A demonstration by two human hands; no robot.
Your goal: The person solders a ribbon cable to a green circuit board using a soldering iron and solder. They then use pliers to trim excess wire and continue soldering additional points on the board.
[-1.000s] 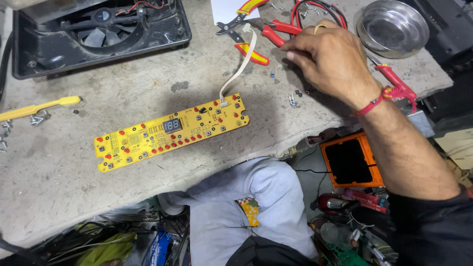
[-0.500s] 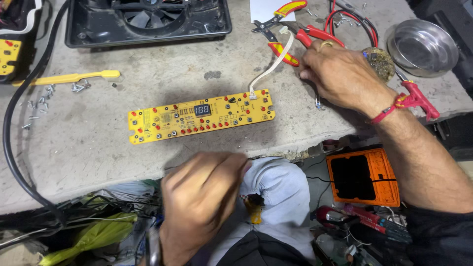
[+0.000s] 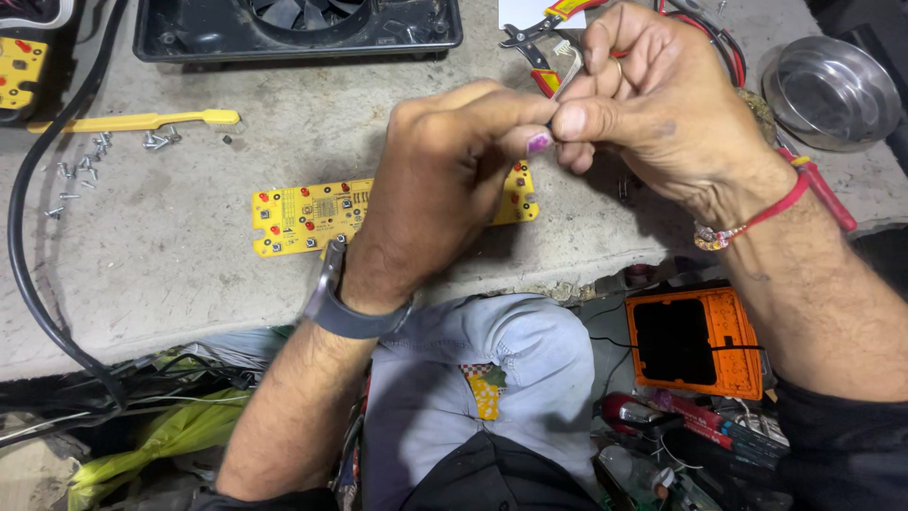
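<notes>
- My left hand [image 3: 445,180] and right hand [image 3: 653,104] meet above the desk [image 3: 189,274], raised so I can see the work.
- Both grips are pinched together on one tiny part [image 3: 551,123], too small to identify, just over the circuit board's right end.
- One yellow circuit board [image 3: 303,216] lies flat beneath.
- One steel bowl [image 3: 832,90] sits far right; loose screws [image 3: 80,170] are scattered left.

On the grey counter [image 3: 189,274] lie a yellow plastic tool [image 3: 142,120] beside loose screws [image 3: 80,170], a black fan housing [image 3: 293,26], a steel bowl [image 3: 832,90], and an orange case [image 3: 698,343] sits below the edge.
</notes>
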